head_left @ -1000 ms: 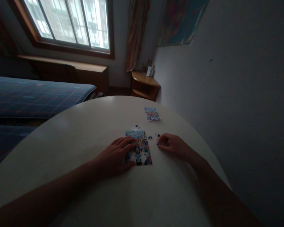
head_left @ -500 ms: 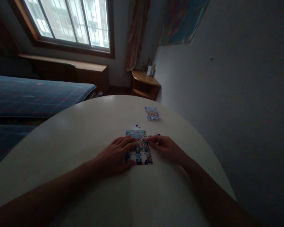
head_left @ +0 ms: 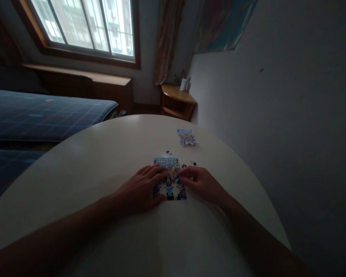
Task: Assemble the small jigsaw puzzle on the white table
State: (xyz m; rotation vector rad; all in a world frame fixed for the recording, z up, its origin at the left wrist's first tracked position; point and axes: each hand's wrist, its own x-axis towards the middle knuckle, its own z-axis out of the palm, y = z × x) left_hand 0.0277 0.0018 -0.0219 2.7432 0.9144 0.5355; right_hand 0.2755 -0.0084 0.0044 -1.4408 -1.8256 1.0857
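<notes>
A small, colourful jigsaw puzzle lies on the white table, with pale gaps in its lower half. Flat across its left side rests my left hand, fingers stretched out and thumb by the bottom edge. My right hand is at the puzzle's right edge, thumb and fingertips pinched on a small dark puzzle piece, mostly hidden. Just beyond these fingers are loose puzzle pieces, and another small group of pieces lies past the top edge.
A printed picture sheet or packet with a similar design lies farther back on the round white table. A plaid mattress is at the left, a wooden corner shelf stands beyond the table, and a wall rises at the right.
My right hand has moved left from the loose pieces to the puzzle's right edge, carrying a small piece. My left hand has stayed on the puzzle.
</notes>
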